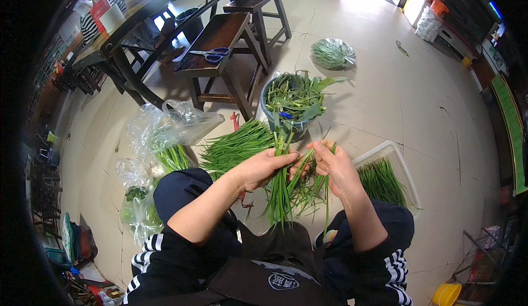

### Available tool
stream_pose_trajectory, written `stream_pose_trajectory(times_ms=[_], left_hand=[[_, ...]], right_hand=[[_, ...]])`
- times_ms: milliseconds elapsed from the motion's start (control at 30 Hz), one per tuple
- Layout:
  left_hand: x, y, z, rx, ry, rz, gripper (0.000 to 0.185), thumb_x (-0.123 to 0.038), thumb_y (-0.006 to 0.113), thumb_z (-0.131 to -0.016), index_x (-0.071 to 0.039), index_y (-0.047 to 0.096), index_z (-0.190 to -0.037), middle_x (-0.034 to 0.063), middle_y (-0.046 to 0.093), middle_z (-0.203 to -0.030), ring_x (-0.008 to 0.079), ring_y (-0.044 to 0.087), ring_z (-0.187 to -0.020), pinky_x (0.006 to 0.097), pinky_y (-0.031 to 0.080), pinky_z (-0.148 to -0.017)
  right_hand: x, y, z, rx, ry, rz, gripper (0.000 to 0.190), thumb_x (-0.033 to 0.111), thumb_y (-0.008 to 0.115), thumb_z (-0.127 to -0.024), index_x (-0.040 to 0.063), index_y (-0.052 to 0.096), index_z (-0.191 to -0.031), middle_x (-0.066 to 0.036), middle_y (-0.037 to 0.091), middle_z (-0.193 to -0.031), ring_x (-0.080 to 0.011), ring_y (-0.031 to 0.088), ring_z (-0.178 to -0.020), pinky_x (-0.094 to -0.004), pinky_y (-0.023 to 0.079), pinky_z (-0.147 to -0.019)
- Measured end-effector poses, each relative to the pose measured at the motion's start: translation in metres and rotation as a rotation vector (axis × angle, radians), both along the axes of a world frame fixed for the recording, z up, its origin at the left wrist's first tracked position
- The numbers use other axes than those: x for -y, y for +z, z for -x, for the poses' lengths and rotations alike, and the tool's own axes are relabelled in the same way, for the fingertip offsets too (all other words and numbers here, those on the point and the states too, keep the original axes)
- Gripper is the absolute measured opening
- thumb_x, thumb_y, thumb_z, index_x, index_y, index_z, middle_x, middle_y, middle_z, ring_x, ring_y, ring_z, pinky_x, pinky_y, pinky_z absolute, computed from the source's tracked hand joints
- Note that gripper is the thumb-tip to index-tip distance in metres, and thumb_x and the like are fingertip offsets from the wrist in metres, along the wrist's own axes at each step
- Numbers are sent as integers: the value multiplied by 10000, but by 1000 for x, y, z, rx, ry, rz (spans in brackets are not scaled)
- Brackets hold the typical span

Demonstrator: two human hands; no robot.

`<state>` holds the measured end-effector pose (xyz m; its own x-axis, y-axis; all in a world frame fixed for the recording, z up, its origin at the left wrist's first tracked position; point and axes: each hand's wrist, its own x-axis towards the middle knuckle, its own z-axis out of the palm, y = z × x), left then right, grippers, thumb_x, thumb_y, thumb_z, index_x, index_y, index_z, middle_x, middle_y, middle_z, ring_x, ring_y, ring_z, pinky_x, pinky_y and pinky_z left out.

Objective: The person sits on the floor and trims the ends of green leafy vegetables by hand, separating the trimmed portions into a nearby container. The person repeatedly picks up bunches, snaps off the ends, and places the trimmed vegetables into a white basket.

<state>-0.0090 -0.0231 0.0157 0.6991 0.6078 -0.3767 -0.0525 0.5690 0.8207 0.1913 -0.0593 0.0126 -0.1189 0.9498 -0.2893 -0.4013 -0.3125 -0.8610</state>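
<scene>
My left hand (270, 163) grips a bunch of green Chinese chives (281, 196) over my lap, its leaves hanging toward me. Close beside it, my right hand (333, 163) pinches a few chive stalks (326, 190) between thumb and fingers. Loose chive trimmings (305, 196) are scattered on the floor below both hands. To the left lies a large pile of chives (239, 145). On the right, a white plastic basket (406, 182) holds more chives (380, 182), partly hidden by my knee.
A bucket (270, 118) of green leaf scraps stands just ahead. Clear plastic bags (156, 128) of vegetables sit at left; a bagged green bundle (333, 54) lies farther off. Blue-handled scissors (212, 54) rest on a wooden bench (218, 29). A person in a striped top (88, 29) is behind the table (93, 52).
</scene>
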Motion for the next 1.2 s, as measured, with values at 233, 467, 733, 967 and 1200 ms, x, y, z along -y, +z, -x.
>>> stream_pose_trajectory(times_ms=[233,467,733,967,1200], left_hand=[[-25,-16,22,-400,218,-346,272,-177,438,-982,-15,640,-1062,19,661,-942,93,576,-778,231,457,-715],[-13,-4,9,-292,40,-238,254,-239,638,-877,-81,663,-1074,-29,657,-928,39,506,-728,190,372,-625],[3,-10,-14,-137,1,-65,132,-180,705,-843,-87,626,-894,-10,664,-844,39,484,-620,191,381,-548],[6,-9,-7,-143,-21,-55,139,-197,696,-847,-64,670,-879,31,693,-861,44,491,-585,204,390,-524],[7,-7,-7,-129,-21,-10,146,-191,670,-871,-73,651,-955,5,669,-867,36,474,-598,211,403,-527]], right_hand=[[0,6,-3,198,-167,-39,223,234,581,-933,17,608,-887,56,417,-657,-11,285,-491,-186,238,-448],[-1,-1,8,260,-188,-54,214,235,608,-918,32,602,-849,43,459,-665,-14,318,-496,-182,233,-440],[6,-7,19,103,-195,15,163,202,678,-859,55,611,-869,25,567,-725,-49,461,-575,-205,346,-495],[-6,-4,-12,28,-417,55,201,242,645,-891,52,587,-863,51,442,-667,-31,300,-494,-205,249,-450],[8,5,16,126,19,71,233,273,560,-943,61,552,-846,55,409,-643,-22,278,-475,-201,231,-445]])
